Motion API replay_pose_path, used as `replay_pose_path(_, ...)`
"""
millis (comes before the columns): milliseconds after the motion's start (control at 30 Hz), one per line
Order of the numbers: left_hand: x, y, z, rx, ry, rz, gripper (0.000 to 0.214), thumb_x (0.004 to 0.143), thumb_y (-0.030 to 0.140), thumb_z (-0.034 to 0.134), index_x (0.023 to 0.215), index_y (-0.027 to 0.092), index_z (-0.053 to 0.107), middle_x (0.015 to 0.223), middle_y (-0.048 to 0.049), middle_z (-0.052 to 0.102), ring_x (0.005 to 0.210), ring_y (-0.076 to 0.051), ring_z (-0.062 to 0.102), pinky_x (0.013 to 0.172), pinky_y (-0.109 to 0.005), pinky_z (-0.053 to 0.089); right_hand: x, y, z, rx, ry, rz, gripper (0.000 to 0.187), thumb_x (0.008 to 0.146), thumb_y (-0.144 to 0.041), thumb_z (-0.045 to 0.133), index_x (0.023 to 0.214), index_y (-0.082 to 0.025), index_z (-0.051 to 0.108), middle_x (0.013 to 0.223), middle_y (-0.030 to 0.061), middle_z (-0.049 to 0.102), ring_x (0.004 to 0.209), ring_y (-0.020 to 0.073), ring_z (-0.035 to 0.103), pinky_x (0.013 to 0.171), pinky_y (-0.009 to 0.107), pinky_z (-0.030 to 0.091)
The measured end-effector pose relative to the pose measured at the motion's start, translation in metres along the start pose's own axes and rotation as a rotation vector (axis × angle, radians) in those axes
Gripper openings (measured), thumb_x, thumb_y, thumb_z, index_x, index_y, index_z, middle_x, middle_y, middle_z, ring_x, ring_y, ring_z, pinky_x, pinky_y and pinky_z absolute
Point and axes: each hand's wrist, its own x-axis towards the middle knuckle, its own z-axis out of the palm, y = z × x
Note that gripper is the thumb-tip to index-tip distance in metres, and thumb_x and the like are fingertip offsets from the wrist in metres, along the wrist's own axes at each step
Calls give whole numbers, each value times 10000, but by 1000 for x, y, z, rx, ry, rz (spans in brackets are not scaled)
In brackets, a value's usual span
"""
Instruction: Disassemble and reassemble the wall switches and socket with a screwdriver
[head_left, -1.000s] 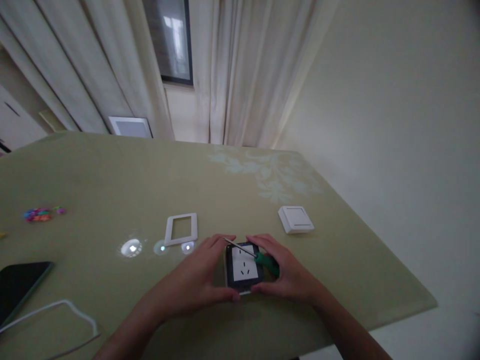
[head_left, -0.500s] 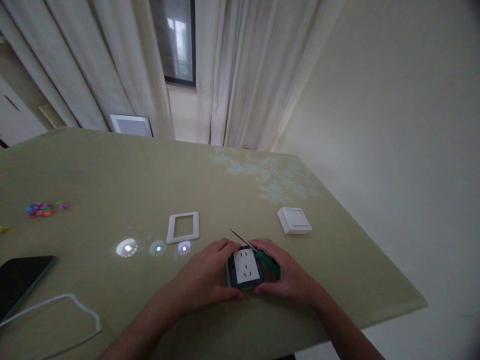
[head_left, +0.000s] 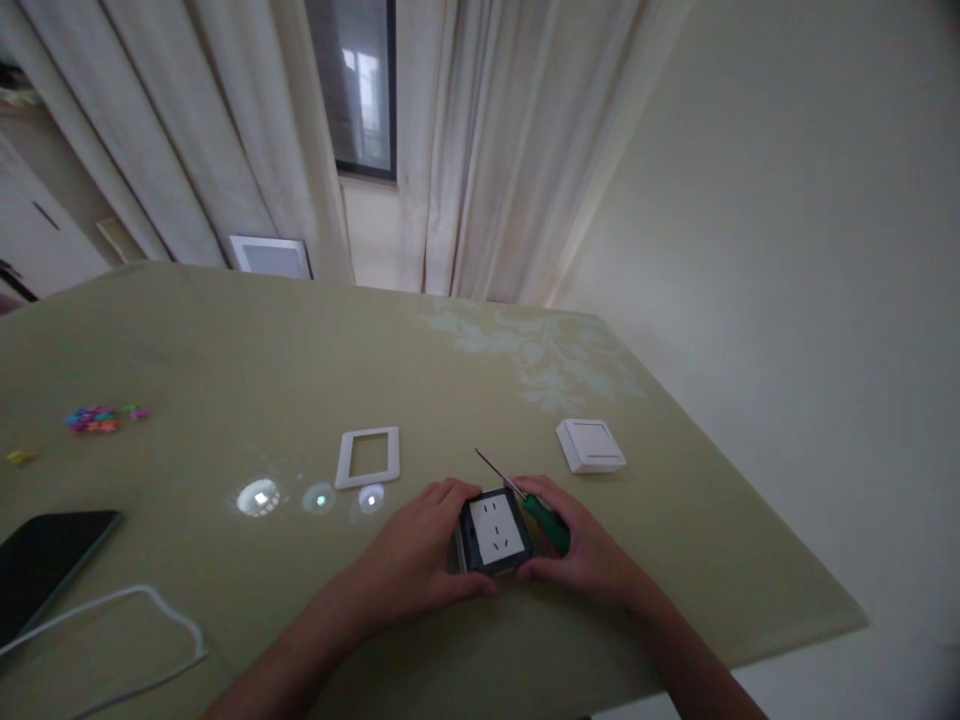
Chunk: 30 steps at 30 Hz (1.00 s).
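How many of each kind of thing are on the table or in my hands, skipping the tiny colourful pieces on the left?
Socket: 1
Green-handled screwdriver: 1
White open frame: 1
White boxy switch: 1
Dark flat device: 1
White cable: 1
Total: 6

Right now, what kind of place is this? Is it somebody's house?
It looks like a room in a home, though I can't be sure. Long pale curtains hang beside a window, and the big table has a leafy pattern on its top.
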Motion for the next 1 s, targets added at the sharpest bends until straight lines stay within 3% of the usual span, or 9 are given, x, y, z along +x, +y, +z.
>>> replay_pose_path(233, -1, 0, 6, -27, 45, 24, 716, 757, 323, 897, 1397, 263, 583, 1377, -139, 678, 1262, -398, 639, 1076, -540, 519, -1, 2, 8, 90, 4, -16, 872, 801, -526, 940, 1550, -287, 561, 1594, 150, 560, 1534, 360, 493, 1303, 563, 348)
replay_pose_path(400, 1, -2, 7, 19, 37, 19, 770, 750, 285, 907, 1435, 257, 557, 1482, -127, 628, 1353, -371, 605, 1155, -547, 504, -1, -2, 10, 136, 38, 33, 936, 718, -615, 970, 1516, -294, 600, 1561, 131, 594, 1505, 376, 516, 1289, 557, 369)
replay_pose_path(533, 2, -4, 7, 32, 32, 21, 803, 722, 319, 947, 1428, 254, 570, 1535, -137, 596, 1406, -380, 579, 1203, -560, 478, 0, 1, 11, 153, 63, 60, 796, 825, -596, 901, 1502, -300, 605, 1538, 118, 614, 1475, 356, 544, 1280, 563, 369)
replay_pose_path(867, 1, -4, 13, -44, 95, 34, 748, 741, 263, 892, 1394, 239, 529, 1396, -130, 645, 1281, -361, 637, 1088, -518, 534, 1, 0, 13, 180, 78, 9, 801, 797, -540, 943, 1489, -307, 615, 1511, 105, 637, 1451, 338, 570, 1255, 528, 407)
replay_pose_path(1000, 0, -5, 13, -43, 85, 33, 707, 748, 245, 869, 1374, 230, 541, 1366, -126, 650, 1268, -356, 636, 1075, -509, 529, -1, 1, 16, 187, 84, 26, 890, 731, -520, 992, 1496, -288, 603, 1524, 121, 620, 1462, 349, 561, 1259, 528, 407)
